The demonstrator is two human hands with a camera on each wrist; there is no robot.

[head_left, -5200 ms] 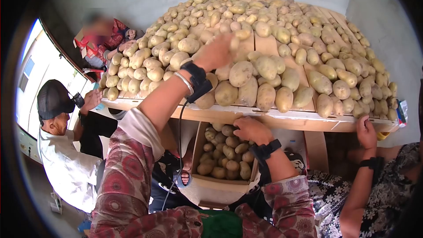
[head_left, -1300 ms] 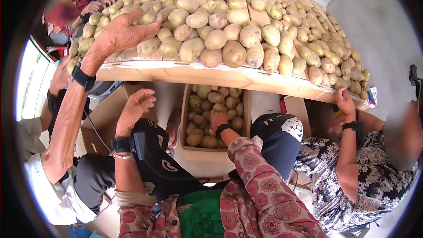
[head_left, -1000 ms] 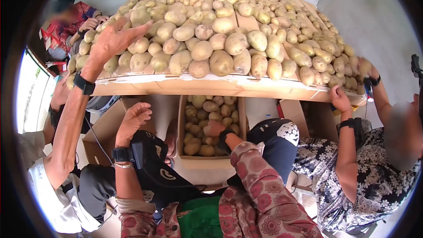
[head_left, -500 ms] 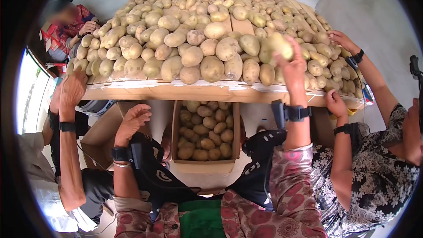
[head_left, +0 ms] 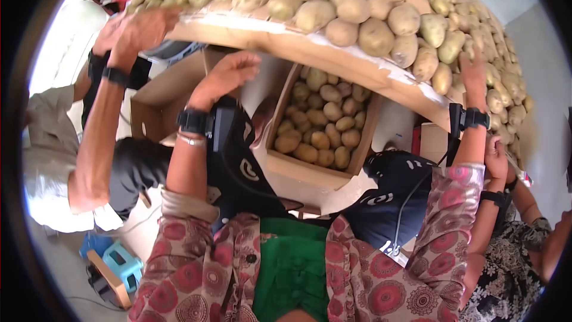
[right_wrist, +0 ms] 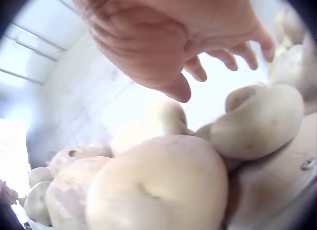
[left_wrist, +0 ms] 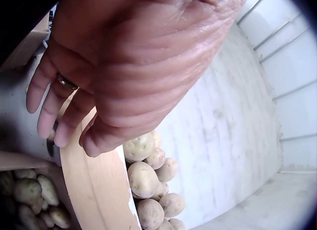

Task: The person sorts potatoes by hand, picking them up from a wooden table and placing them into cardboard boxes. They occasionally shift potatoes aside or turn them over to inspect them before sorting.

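Note:
My right hand (head_left: 473,77) reaches over the front right of the potatoes spread on the table. In the right wrist view its fingers are spread and hold nothing, with a large potato (right_wrist: 158,185) just below. My left hand (head_left: 226,77) hangs with loosely bent fingers in front of the table's wooden edge (head_left: 262,39); it holds nothing. The left wrist view shows its thumb overlapping that edge, with potatoes (left_wrist: 143,180) beyond. Below, between the knees, stands a cardboard box (head_left: 316,173) filled with potatoes (head_left: 322,140).
At the left, another person's hand (head_left: 143,30) is by the table edge. A second cardboard box (head_left: 167,80) stands under the table on that side. Another person's raised hand (head_left: 496,155) is close to my right forearm. A blue plastic stool (head_left: 122,262) is at lower left.
My right hand has gone from inside the box up to the table with a potato, and has let it go. My left hand stays loosely bent. The head view has tilted down and turned.

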